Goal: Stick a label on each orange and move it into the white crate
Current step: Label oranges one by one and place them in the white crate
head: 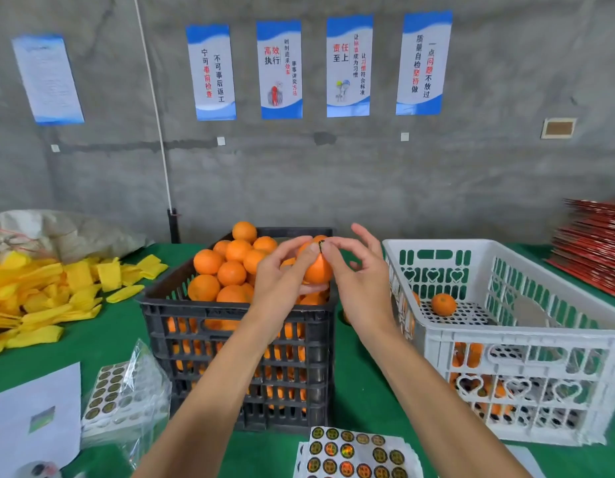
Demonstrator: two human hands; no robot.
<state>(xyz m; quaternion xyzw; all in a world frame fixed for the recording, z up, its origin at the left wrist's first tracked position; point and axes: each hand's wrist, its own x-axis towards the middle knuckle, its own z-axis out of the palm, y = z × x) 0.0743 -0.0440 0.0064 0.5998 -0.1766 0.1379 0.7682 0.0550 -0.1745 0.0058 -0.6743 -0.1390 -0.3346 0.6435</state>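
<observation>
My left hand (281, 270) holds an orange (318, 269) above the black crate (230, 326), which is heaped with oranges. My right hand (361, 270) presses a small round label (321, 243) onto the top of that orange with thumb and forefinger. The white crate (526, 343) stands to the right, with one orange (443, 304) on its upper perforated floor and several more visible through its side openings lower down. A sheet of round labels (357, 453) lies at the near edge, below my arms.
A bag of label sheets (123, 391) and a white paper (33, 412) lie at the near left. Yellow foam sleeves (50, 291) are piled at the left. Red flat boxes (595, 246) are stacked at the far right. The green tablecloth (109, 336) covers the table.
</observation>
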